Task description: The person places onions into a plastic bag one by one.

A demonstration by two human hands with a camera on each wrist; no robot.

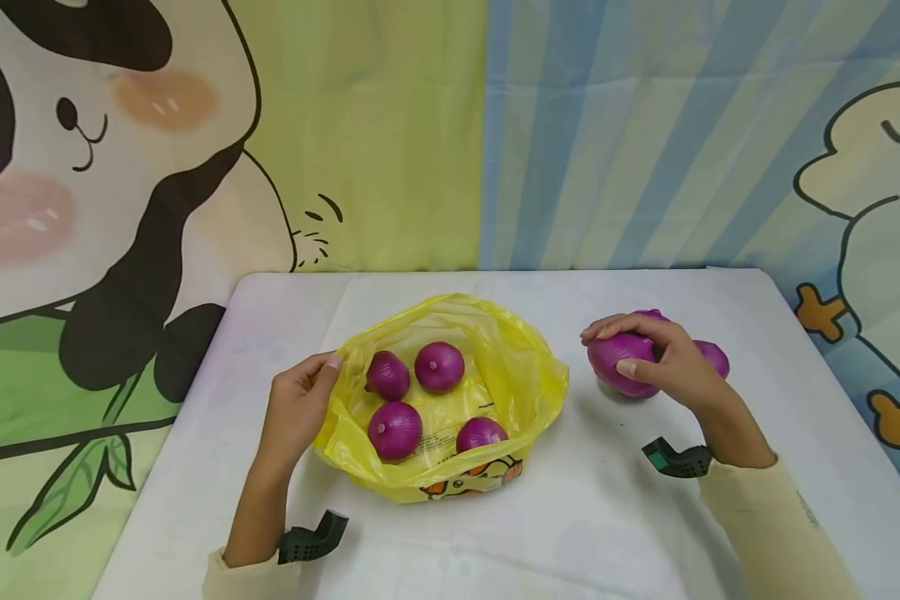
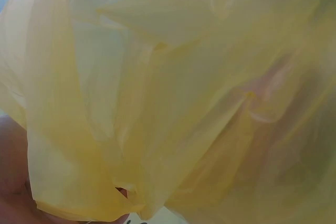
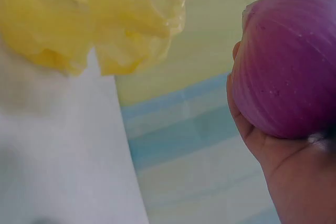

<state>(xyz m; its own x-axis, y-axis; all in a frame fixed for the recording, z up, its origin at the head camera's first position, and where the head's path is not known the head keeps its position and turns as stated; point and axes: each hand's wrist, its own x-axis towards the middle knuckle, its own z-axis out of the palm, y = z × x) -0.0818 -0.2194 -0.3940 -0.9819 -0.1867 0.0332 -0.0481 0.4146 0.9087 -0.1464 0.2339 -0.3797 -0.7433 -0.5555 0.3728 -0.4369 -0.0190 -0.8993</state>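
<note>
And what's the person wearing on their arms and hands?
The left sleeve and right sleeve are pale cream, with a faint darker mark on the right one. Each wrist has a bent black gadget: the left gadget and the right gadget, which shows a green patch. Neither hand wears a glove: left hand, right hand.

Panda print point(image 1: 120, 192) at left; striped cloth point(image 1: 607, 125) behind; bird print point(image 1: 888, 267) with orange feet point(image 1: 820, 313) at right; white table point(image 1: 555, 533)

No word, brand or number can be read. Small dark print point(image 1: 437, 440) lies across the inside of the yellow bag point(image 1: 543, 375), nearer the left edge of the worktop point(image 1: 585, 525) than the right, too small to make out. Faint marks point(image 1: 806, 507) on the right sleeve point(image 1: 765, 525) are equally illegible.
</note>
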